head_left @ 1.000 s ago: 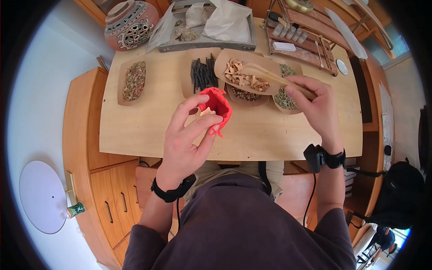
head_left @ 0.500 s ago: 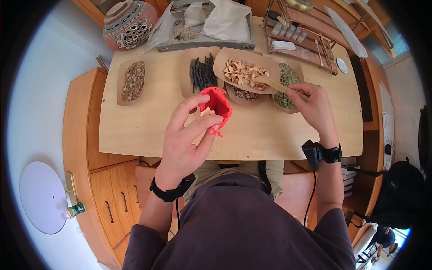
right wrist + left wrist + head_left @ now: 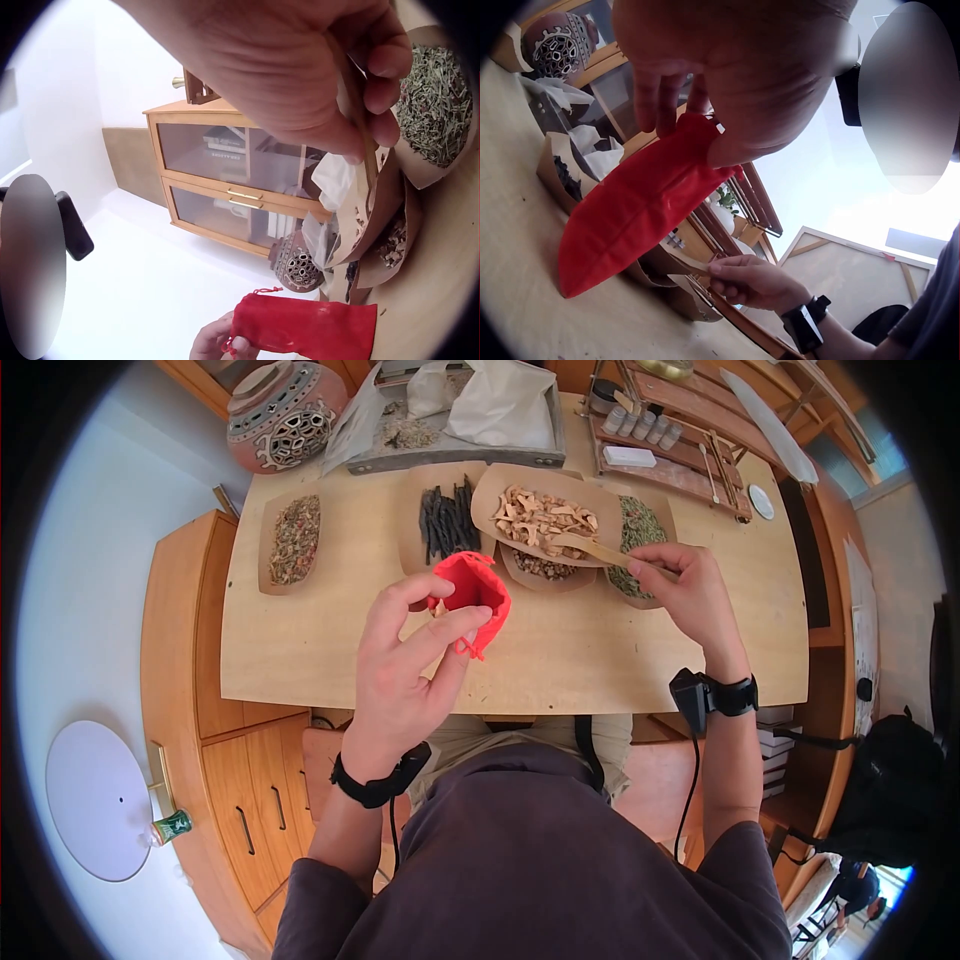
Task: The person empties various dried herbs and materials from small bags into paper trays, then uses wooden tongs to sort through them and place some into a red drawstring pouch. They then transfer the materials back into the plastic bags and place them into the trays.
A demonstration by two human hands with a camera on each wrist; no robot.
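My left hand (image 3: 400, 675) pinches a red drawstring pouch (image 3: 637, 210) by its top, its mouth held open and turned up. In the left wrist view the pouch hangs long and slanted above the table. My right hand (image 3: 692, 600) grips the handle of a wooden scoop (image 3: 608, 554). The scoop's tip lies among pale tan dried slices (image 3: 540, 515) in a brown paper tray (image 3: 488, 495), right of the pouch. That tray overlaps another paper tray holding small brown pieces (image 3: 545, 566).
Dark sticks (image 3: 447, 525) fill a tray behind the pouch; green dried herb (image 3: 435, 105) lies in one by my right hand. Mixed herbs (image 3: 294, 540) sit far left. A grey box (image 3: 470, 460), pierced pottery jar (image 3: 285, 420) and wooden rack (image 3: 670, 475) stand at the back.
The scoop has swung down in the tray of slices, and my right hand has moved slightly left. The pouch has shifted a little left, and the pale piece at its mouth is now barely visible.
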